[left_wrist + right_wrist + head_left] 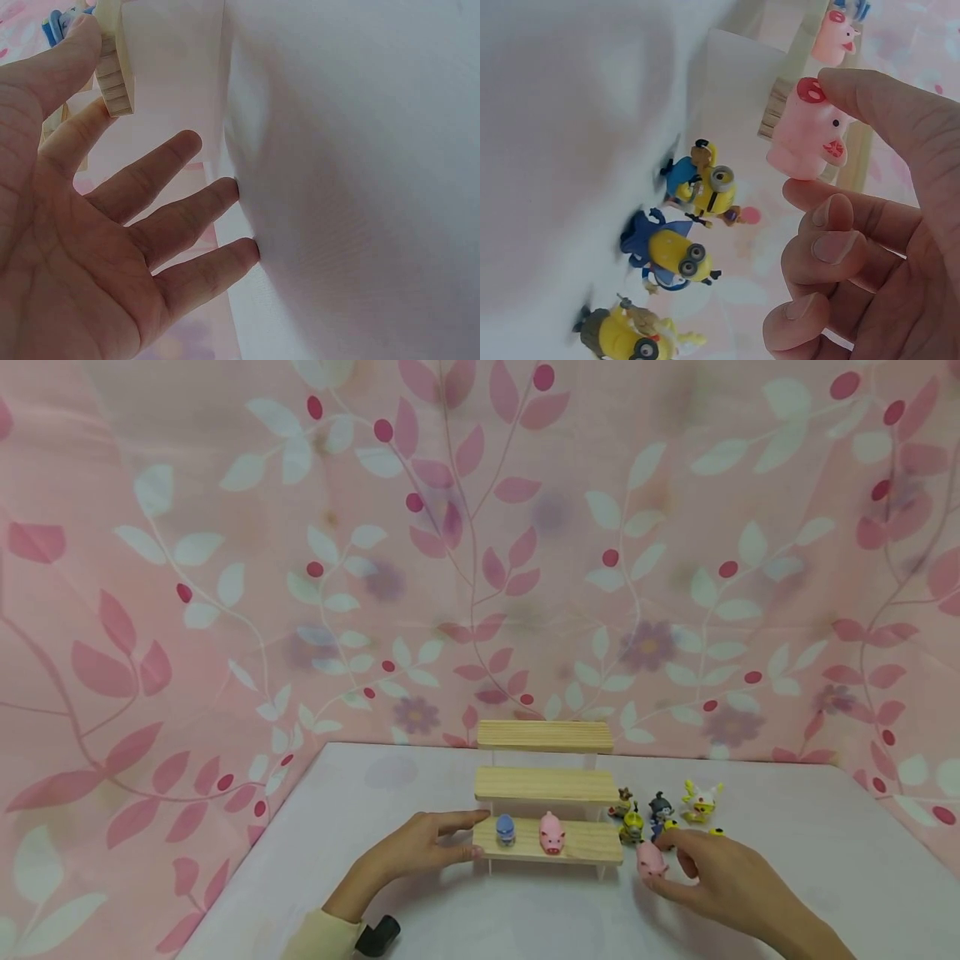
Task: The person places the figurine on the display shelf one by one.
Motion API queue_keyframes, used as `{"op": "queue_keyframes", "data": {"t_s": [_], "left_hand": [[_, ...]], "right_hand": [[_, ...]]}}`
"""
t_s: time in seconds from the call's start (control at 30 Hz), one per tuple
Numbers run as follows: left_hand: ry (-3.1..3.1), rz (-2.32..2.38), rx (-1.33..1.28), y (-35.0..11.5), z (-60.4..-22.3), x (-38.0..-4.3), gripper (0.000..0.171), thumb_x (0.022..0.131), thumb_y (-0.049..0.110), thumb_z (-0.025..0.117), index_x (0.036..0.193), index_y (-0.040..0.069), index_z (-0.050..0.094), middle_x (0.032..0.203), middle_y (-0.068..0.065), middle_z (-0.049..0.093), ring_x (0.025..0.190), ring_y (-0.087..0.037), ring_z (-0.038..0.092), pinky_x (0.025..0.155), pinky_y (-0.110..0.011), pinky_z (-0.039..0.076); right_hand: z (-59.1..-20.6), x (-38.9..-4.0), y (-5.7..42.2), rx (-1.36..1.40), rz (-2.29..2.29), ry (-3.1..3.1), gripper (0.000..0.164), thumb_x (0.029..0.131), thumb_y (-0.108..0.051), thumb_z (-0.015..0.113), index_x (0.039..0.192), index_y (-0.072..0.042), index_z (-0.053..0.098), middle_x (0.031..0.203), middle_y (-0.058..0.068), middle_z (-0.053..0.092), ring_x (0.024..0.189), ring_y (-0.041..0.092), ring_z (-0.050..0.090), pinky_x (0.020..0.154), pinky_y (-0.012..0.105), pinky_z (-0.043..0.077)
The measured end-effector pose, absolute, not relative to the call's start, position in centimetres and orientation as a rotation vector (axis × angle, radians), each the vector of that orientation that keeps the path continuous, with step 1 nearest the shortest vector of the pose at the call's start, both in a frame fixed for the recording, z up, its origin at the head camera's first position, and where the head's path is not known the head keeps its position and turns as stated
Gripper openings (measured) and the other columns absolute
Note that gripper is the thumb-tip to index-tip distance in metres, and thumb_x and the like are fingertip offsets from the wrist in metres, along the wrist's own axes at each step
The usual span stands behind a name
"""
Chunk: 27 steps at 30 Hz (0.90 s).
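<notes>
A three-tier wooden display stand [592,845] has steps of pale wood. My left hand [420,847] holds the left end of its lowest step between thumb and forefinger. In the left wrist view the other fingers [187,214] are spread, their tips right at the tabletop. My right hand [727,885] pinches a pink toy pig [802,139] between thumb and forefinger, just right of the stand. On the lowest step stand a small blue figurine [505,832] and another pink pig [551,833], side by side.
Several yellow toy figures, some of them minions [679,259], stand right of the stand. Among them are a dark-topped figure [661,810] and a white-and-yellow one [701,802]. A pink leaf-patterned cloth [465,568] hangs behind the white tabletop [300,843].
</notes>
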<state>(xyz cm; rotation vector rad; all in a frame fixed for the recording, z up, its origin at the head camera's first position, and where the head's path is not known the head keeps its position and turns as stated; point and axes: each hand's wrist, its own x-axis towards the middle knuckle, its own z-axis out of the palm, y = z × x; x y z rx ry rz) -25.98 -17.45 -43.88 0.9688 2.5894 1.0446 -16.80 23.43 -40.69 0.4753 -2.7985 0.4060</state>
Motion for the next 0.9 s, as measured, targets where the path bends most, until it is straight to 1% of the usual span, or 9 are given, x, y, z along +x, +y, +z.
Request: {"op": "queue_keyframes", "data": {"t_s": [0.13,0.27,0.43,0.57,0.77,0.9], "left_hand": [[2.591,1.043,0.964,-17.4,-43.8,-26.0,0.060,0.093,0.051,0.064,0.145,0.026,0.052,0.140,-0.001,0.056,0.124,-0.029,0.056,0.101,-0.053,0.044],[2.579,1.054,0.956,-17.4,-43.8,-25.9,0.059,0.093,0.050,0.065,0.145,0.026,0.052,0.141,0.000,0.055,0.124,-0.028,0.056,0.101,-0.054,0.043],[2.573,1.061,0.952,-17.5,-43.7,-25.9,0.059,0.093,0.050,0.065,0.145,0.027,0.052,0.141,0.000,0.054,0.125,-0.027,0.055,0.101,-0.054,0.043],[2.573,1.064,0.944,-17.4,-43.8,-25.9,0.059,0.093,0.050,0.065,0.145,0.027,0.052,0.141,-0.001,0.055,0.125,-0.029,0.055,0.101,-0.055,0.043],[2.577,1.058,0.943,-17.4,-43.7,-25.9,0.060,0.093,0.050,0.065,0.145,0.025,0.052,0.141,-0.001,0.055,0.124,-0.029,0.055,0.101,-0.055,0.043],[2.579,1.057,0.944,-17.4,-43.6,-25.8,0.060,0.093,0.050,0.065,0.145,0.025,0.053,0.141,-0.001,0.055,0.125,-0.028,0.055,0.101,-0.054,0.043]], "right_hand": [[-40.5,-17.0,23.3,0.512,0.409,-2.770,0.030,0.079,-0.061,0.074,0.092,-0.035,0.063,0.062,-0.018,0.035,0.054,-0.002,0.029,0.049,0.021,0.025],[-40.3,-17.1,23.1,0.530,0.416,-2.744,0.030,0.079,-0.060,0.075,0.092,-0.036,0.063,0.062,-0.018,0.035,0.053,-0.002,0.029,0.048,0.020,0.025],[-39.9,-17.4,22.5,0.522,0.449,-2.759,0.033,0.079,-0.062,0.074,0.094,-0.035,0.064,0.063,-0.016,0.037,0.053,-0.002,0.028,0.048,0.020,0.024],[-39.8,-17.8,22.1,0.518,0.453,-2.768,0.035,0.077,-0.062,0.075,0.095,-0.034,0.065,0.062,-0.017,0.036,0.053,-0.001,0.028,0.048,0.020,0.024],[-39.6,-18.3,21.3,0.546,0.449,-2.742,0.035,0.079,-0.064,0.073,0.094,-0.034,0.066,0.060,-0.018,0.036,0.053,-0.001,0.029,0.048,0.020,0.025],[-39.4,-18.8,20.8,0.573,0.446,-2.740,0.038,0.079,-0.064,0.073,0.097,-0.031,0.067,0.060,-0.019,0.036,0.053,-0.001,0.031,0.048,0.020,0.026]]}}
